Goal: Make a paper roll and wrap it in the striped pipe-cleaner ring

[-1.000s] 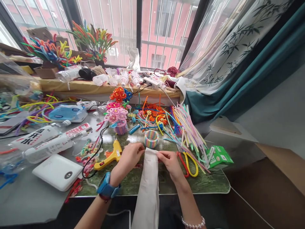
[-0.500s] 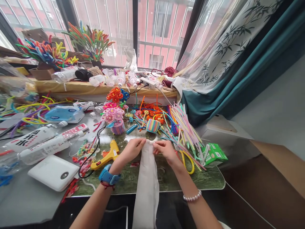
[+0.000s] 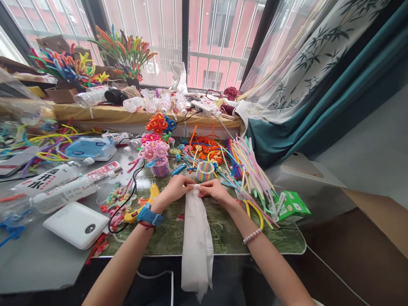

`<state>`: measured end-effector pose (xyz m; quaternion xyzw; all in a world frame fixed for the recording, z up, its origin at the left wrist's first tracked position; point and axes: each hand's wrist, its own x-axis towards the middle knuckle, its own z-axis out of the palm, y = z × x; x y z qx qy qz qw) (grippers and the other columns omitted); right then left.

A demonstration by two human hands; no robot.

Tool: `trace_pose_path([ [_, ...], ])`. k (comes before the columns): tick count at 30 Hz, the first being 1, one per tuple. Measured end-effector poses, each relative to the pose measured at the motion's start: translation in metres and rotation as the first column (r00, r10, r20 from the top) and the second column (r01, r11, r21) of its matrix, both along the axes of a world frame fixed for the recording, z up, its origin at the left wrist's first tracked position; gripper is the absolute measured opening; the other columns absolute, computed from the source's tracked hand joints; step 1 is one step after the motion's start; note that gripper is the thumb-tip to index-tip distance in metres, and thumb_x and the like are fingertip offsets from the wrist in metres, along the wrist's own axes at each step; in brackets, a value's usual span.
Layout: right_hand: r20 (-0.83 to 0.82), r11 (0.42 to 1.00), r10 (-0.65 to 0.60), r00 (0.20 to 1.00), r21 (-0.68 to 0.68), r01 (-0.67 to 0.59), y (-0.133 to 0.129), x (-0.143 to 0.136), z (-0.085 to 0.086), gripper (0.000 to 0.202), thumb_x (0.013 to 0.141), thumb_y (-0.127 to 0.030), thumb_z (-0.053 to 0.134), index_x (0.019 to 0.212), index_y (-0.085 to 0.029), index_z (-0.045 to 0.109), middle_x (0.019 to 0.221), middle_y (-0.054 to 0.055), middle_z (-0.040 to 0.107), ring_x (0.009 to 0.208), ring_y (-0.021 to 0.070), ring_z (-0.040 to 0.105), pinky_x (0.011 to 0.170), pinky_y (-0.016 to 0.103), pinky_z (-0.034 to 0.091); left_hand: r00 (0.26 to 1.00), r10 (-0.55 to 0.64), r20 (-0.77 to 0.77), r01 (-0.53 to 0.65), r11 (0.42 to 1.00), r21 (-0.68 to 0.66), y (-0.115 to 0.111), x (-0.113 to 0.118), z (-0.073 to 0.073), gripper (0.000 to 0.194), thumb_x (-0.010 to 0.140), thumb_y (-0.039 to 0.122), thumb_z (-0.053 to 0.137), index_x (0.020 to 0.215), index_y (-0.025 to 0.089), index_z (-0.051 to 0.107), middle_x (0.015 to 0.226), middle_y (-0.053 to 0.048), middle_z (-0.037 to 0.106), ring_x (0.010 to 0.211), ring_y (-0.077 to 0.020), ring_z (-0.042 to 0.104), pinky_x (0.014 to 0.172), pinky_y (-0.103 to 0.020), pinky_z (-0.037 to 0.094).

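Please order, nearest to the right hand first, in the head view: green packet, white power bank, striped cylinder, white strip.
1. white strip, pinched by the right hand
2. striped cylinder, just ahead
3. green packet, at right
4. white power bank, far left

The single view comes from a camera worn on the person's head, above the near edge of the table [image 3: 274,244], facing forward and tilted down. It sits close, at arm's length: both forearms enter from the near side and run inward to the left hand [image 3: 177,188] and right hand [image 3: 218,191], just below the middle of the frame. The field is wide, with dark window posts [image 3: 185,46] slanting at far left and far right. It takes in the window ledge [image 3: 121,115] at the far side, plastic bottles [image 3: 63,193] on the left, and a teal curtain [image 3: 287,142] and cardboard box [image 3: 379,221] on the right.
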<state>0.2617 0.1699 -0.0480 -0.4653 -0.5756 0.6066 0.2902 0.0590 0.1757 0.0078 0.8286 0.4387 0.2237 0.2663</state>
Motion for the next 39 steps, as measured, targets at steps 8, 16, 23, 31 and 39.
trace_pose_path([
  [8,0.053,0.999,0.019,0.998,0.027,-0.020,0.009,-0.003,-0.002,0.033,0.095,-0.037,0.062,0.121,-0.017,0.060,0.119,0.008,0.064,0.099,0.0203,0.065,0.084,0.041,0.057,0.995,0.079,-0.067,-0.076,0.996,0.050,-0.002,0.006,-0.005,0.013,0.088,0.026,0.065,0.086,0.015,0.072,0.076,-0.001,0.070,0.069,-0.0139,0.061,0.071,-0.030,0.047],
  [16,0.071,0.989,0.037,0.997,0.140,-0.047,0.008,0.001,0.000,0.024,0.095,-0.036,0.063,0.103,-0.014,0.065,0.094,0.002,0.068,0.077,0.0136,0.067,0.071,0.031,0.058,0.993,0.076,-0.085,-0.071,0.995,0.066,-0.001,0.000,0.003,0.023,0.087,0.027,0.060,0.072,0.016,0.074,0.065,-0.001,0.068,0.063,-0.0145,0.058,0.060,-0.025,0.036],
  [23,0.070,0.960,-0.037,0.997,0.281,0.015,0.004,-0.002,0.007,0.044,0.076,-0.055,0.076,0.088,-0.012,0.075,0.067,0.004,0.072,0.058,0.0159,0.066,0.060,0.030,0.054,0.986,-0.006,-0.165,0.018,0.997,0.072,0.002,0.000,0.001,0.015,0.083,0.022,0.063,0.077,0.018,0.076,0.074,-0.003,0.073,0.067,-0.0162,0.062,0.062,-0.025,0.038],
  [31,0.182,0.883,-0.096,0.979,0.469,0.000,-0.003,-0.001,0.024,0.011,0.076,-0.029,0.075,0.080,-0.021,0.079,0.081,0.005,0.077,0.073,0.0204,0.068,0.072,0.031,0.051,0.949,-0.054,-0.309,0.125,0.969,0.214,-0.005,0.010,0.003,0.017,0.089,0.014,0.056,0.081,0.016,0.072,0.082,-0.007,0.070,0.079,-0.0193,0.064,0.070,-0.027,0.043],
  [39,0.242,0.846,-0.115,0.963,0.532,-0.033,-0.002,-0.001,0.025,0.007,0.077,-0.019,0.073,0.081,-0.021,0.078,0.081,0.004,0.077,0.074,0.0193,0.068,0.071,0.029,0.050,0.899,-0.081,-0.431,0.259,0.890,0.374,-0.033,0.012,0.013,0.020,0.089,0.006,0.051,0.098,0.015,0.067,0.100,-0.010,0.067,0.096,-0.0241,0.061,0.084,-0.037,0.046],
])
